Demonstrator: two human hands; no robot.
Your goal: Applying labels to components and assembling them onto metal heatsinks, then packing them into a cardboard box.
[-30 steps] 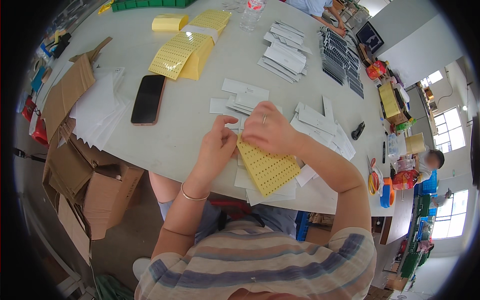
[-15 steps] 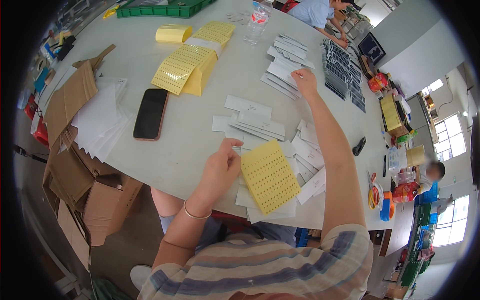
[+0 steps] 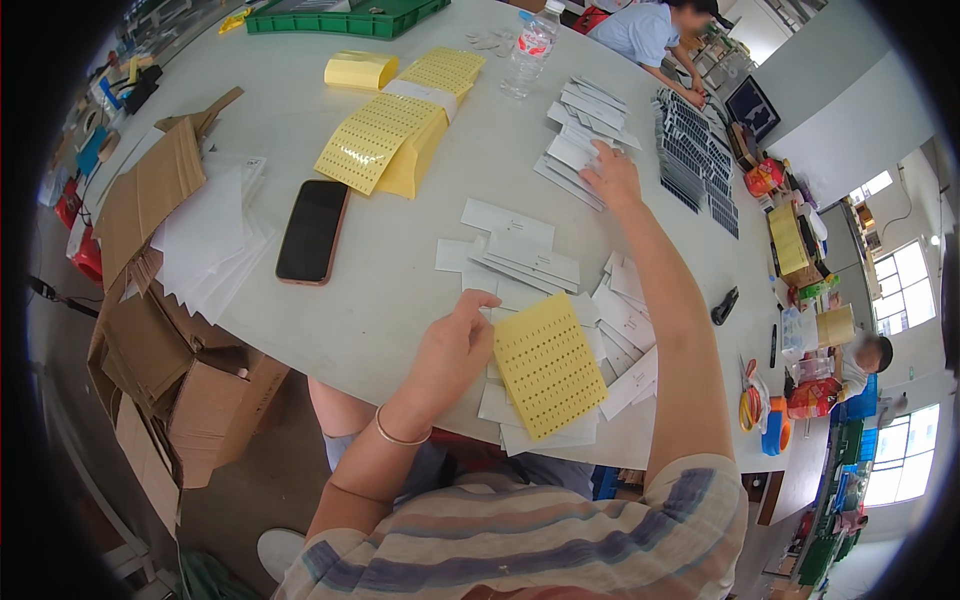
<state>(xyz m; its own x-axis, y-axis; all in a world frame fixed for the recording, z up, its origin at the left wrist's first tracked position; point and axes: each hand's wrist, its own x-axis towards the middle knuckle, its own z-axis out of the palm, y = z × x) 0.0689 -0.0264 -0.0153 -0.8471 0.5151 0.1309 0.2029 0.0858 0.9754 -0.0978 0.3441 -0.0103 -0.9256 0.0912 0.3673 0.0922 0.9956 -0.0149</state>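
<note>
The right hand, over the yellow sheet a second earlier, had moved to the far white slips, its fingers parted. The sheet lay by the surface's near edge, just right of the curled left hand, whose hold could not be told.

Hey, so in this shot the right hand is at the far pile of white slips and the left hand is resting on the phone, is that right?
Not quite: the head view shows the left hand beside the loose yellow sheet, away from the phone. The right hand is at the far pile of white slips.
</note>
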